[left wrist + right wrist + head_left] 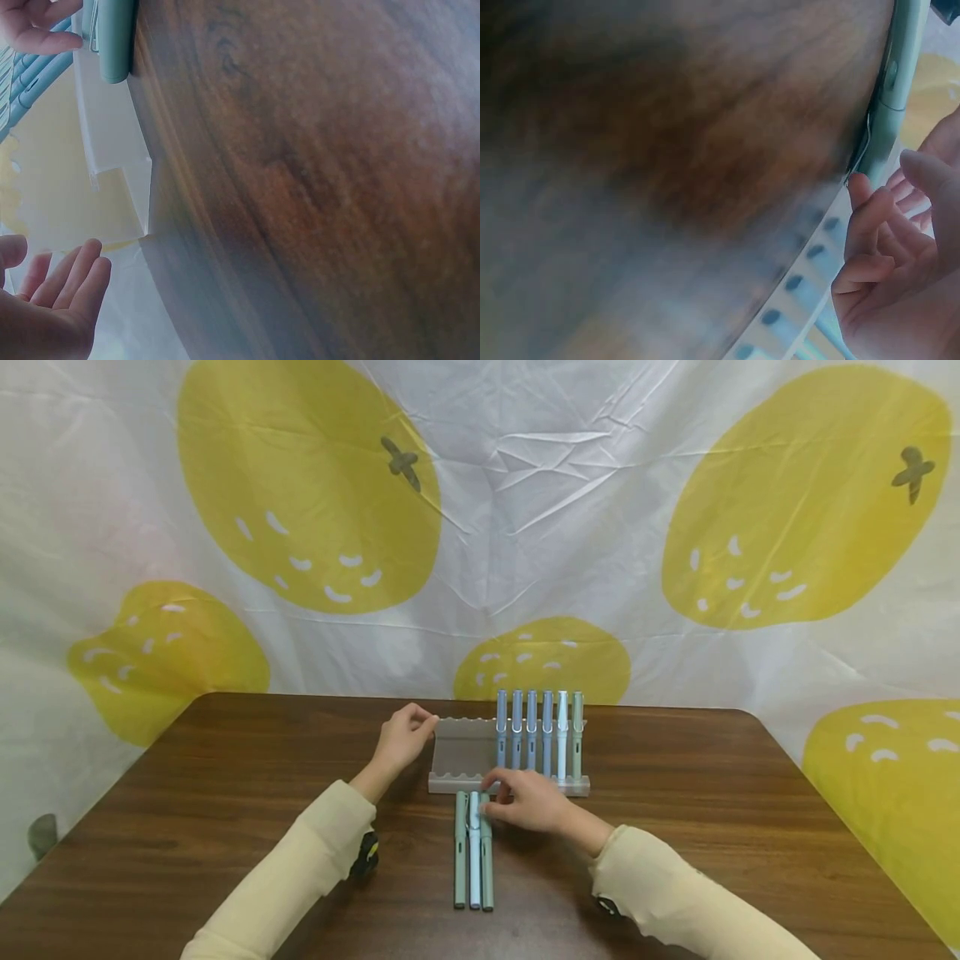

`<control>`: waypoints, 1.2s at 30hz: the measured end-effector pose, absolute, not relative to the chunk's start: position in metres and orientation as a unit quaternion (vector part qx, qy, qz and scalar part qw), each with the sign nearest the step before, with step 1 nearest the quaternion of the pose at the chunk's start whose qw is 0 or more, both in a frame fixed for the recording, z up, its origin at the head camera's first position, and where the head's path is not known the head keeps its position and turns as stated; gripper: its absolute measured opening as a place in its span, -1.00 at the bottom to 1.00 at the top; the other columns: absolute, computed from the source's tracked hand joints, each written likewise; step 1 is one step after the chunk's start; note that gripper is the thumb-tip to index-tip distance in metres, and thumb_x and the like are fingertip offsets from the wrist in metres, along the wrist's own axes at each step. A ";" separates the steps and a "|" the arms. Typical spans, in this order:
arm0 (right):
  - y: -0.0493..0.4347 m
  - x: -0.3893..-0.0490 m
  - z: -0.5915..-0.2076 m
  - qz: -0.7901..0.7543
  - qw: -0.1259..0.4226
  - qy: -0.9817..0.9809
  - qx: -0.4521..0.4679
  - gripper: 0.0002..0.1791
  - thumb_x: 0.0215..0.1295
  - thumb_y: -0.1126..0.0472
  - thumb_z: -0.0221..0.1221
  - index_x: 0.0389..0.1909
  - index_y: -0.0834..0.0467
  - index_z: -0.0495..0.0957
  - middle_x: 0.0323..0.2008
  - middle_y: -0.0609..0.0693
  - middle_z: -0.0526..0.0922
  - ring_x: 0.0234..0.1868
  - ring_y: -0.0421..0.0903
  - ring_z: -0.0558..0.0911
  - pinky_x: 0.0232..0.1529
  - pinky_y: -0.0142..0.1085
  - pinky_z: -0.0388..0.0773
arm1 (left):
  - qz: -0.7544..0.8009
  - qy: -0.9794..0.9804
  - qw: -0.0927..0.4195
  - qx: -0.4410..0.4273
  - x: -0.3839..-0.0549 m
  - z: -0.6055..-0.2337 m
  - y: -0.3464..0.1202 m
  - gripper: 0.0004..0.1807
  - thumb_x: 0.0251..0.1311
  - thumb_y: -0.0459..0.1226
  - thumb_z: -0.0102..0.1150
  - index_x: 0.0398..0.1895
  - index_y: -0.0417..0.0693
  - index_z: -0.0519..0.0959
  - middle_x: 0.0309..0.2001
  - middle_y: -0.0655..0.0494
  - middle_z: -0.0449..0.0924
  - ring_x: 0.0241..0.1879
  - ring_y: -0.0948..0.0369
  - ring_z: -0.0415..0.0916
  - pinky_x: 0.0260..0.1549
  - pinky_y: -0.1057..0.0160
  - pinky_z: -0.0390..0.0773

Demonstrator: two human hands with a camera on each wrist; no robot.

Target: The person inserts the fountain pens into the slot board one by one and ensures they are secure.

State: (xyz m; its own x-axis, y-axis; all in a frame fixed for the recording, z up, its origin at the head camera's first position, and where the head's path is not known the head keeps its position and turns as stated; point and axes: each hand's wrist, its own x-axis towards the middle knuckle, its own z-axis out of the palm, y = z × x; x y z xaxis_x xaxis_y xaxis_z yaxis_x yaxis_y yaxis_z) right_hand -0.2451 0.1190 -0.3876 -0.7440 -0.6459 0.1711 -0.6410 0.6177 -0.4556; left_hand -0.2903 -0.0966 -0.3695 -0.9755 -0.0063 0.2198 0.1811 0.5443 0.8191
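Observation:
A clear plastic pen stand [463, 747] sits toward the back of the table, with several blue, pale blue and green pens [532, 727] upright in its right part. My left hand [402, 739] is at the stand's upper left corner; in the left wrist view its fingers [90, 281] are extended and the thumb is apart from them. In front of the stand lie a left green pen [460, 852], a pale blue pen [474, 852] and a right green pen [487, 868]. My right hand [534, 802] is at the right green pen's cap end, thumb and forefinger apart, other fingers bent.
The wooden table [247, 827] extends on both sides of the stand. Behind it hangs a white cloth [487, 527] printed with yellow fruit. The stand's left slots hold no pens.

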 end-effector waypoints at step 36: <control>0.131 -0.242 -0.381 -0.270 0.122 0.893 -0.338 -0.61 -0.05 0.13 0.30 -0.23 0.15 0.38 -0.63 -0.11 0.42 -0.65 -0.26 0.35 -0.60 -0.37 0.32 | -0.481 -0.870 0.096 -0.045 -0.290 -0.370 -0.096 -0.77 0.21 -0.19 0.02 -0.29 -0.22 0.48 -0.34 -0.08 0.58 -0.30 0.08 0.55 -0.29 0.09 0.46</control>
State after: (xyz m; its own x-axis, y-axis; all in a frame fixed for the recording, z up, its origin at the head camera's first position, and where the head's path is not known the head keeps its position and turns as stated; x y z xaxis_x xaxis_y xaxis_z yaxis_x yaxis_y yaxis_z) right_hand -0.2423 0.1312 -0.3815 -0.7420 -0.6695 -0.0358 -0.5375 0.6259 -0.5650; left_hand -0.2904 -0.0961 -0.3703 -0.9773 -0.0142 0.2113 0.1714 0.5330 0.8286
